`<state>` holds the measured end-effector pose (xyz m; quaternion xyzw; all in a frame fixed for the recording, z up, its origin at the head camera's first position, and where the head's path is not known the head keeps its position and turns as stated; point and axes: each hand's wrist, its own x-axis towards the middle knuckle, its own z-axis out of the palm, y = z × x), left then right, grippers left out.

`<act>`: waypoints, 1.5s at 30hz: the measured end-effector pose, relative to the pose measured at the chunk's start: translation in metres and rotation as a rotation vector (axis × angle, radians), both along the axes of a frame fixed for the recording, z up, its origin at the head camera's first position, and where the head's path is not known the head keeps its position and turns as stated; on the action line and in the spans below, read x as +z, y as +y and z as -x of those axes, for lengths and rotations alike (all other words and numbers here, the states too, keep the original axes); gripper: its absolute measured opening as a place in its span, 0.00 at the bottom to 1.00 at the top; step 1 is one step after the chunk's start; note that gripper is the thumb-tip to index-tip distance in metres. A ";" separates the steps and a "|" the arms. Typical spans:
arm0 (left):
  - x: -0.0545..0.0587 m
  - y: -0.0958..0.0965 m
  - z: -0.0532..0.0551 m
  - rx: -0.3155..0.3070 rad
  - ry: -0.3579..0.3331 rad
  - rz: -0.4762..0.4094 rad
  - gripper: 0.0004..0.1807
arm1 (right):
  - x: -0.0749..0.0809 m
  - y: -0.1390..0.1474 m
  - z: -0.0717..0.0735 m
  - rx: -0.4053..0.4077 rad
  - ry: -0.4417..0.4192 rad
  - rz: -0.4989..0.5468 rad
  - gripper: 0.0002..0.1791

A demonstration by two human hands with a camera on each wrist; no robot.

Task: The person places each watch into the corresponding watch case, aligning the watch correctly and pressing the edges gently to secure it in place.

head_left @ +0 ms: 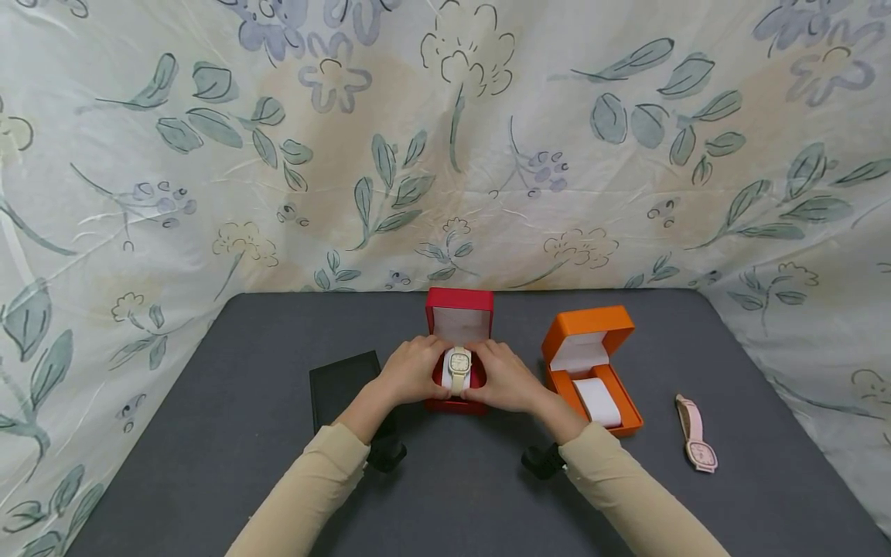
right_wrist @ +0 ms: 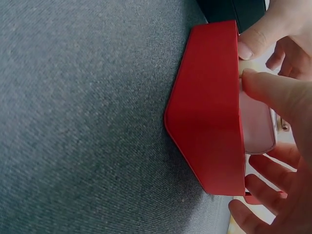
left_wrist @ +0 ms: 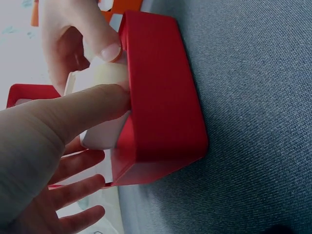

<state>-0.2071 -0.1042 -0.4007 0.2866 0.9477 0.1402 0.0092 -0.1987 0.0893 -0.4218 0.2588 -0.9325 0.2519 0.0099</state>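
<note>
"So, what are the hands doing?"

"The left hand (head_left: 411, 373) and the right hand (head_left: 511, 379) have their fingers clamped on a white cushion (left_wrist: 100, 134), thumbs at its near end. A cream-strapped watch (head_left: 459, 363) wraps round it, dial showing between the fingers."

"Where is that, exactly?"

"At an open red box (left_wrist: 168, 97), its lid (head_left: 459, 299) standing just beyond the fingers."

"And around them?"

"On the grey worktop (head_left: 459, 495), a flat black object (head_left: 341, 387) lies left of the fingers. To their right sits an open orange box (head_left: 626, 410); farther right lies a pink watch (head_left: 698, 445)."
</note>
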 end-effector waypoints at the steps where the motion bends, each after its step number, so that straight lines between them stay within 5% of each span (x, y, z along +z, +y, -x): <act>1: -0.001 0.000 0.000 -0.001 0.003 0.003 0.37 | -0.001 0.000 0.000 -0.004 -0.001 -0.009 0.38; 31: -0.003 -0.001 0.002 0.013 -0.062 0.004 0.35 | 0.000 -0.001 -0.001 -0.008 0.018 -0.067 0.36; 45: -0.001 0.006 -0.001 0.052 -0.040 0.066 0.33 | 0.001 -0.004 -0.002 -0.018 0.057 -0.102 0.36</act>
